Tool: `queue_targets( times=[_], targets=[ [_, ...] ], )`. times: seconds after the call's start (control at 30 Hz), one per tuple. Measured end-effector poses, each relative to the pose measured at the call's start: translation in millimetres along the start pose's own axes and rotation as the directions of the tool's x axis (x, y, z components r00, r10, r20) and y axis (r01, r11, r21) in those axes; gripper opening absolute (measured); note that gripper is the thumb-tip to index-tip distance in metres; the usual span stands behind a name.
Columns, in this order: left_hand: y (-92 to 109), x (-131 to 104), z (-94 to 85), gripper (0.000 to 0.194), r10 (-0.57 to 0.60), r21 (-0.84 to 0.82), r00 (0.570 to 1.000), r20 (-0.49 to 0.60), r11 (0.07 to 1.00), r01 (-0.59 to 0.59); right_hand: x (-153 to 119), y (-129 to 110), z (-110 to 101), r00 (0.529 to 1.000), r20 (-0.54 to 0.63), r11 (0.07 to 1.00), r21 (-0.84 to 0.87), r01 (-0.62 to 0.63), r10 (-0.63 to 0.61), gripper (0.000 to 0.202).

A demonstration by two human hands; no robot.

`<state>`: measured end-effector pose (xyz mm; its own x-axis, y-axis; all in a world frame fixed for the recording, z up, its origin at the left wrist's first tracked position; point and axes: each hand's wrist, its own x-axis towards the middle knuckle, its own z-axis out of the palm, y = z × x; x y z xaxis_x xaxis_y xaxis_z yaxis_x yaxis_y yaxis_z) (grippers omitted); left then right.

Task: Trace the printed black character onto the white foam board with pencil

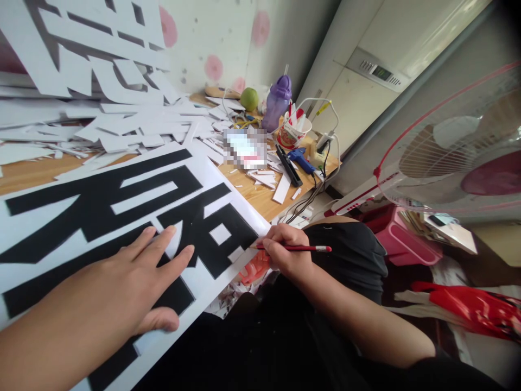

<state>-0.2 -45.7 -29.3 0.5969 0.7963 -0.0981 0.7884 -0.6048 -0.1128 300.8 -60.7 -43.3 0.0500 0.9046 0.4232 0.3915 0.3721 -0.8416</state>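
A large white sheet [240, 201] with bold black character shapes [158, 184] lies on the table, its near corner toward my body. Flat on it rests my left hand [138, 271], fingers spread over the black shapes and holding nothing. My right hand [287, 247] is closed around a red-and-black pencil [309, 248] with a pale eraser end. The pencil's tip is at the sheet's right edge, close to the corner of a black shape with a square white opening. Whether the tip presses on the sheet I cannot tell.
White cut-out offcuts [122, 119] pile up along the back. Toward the right stand a purple bottle [279, 100], a paper cup [293, 130], a blue glue gun [302, 160] and a black cutter-like tool [288, 165]. A fan [456, 146] and a pink bin [402, 233] are beyond the table.
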Motion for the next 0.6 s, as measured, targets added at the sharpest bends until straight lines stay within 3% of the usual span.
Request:
queue_targets(
  times=[0.23,0.4,0.5,0.6],
  targets=[
    [5,2,-17.2,0.083,0.018,-0.001,0.997,0.070,1.000,-0.018,-4,-9,-1,0.999,0.016,0.996,0.086,0.036,-0.038,0.033],
    [1,-3,-9.1,0.088,0.025,0.016,1.000,0.012,1.000,-0.025,-1,-9,1,0.986,0.016,0.970,0.183,0.162,-0.168,0.018],
    [-2,-4,-10.1,0.090,0.058,0.023,0.998,-0.032,0.998,-0.057,2,-2,3,0.993,0.084,0.985,0.158,0.069,-0.083,0.020],
    [2,3,-27.8,0.077,0.042,0.034,0.996,0.085,0.998,-0.045,3,4,1,0.996,0.076,0.996,0.073,-0.059,0.053,0.027]
  ],
)
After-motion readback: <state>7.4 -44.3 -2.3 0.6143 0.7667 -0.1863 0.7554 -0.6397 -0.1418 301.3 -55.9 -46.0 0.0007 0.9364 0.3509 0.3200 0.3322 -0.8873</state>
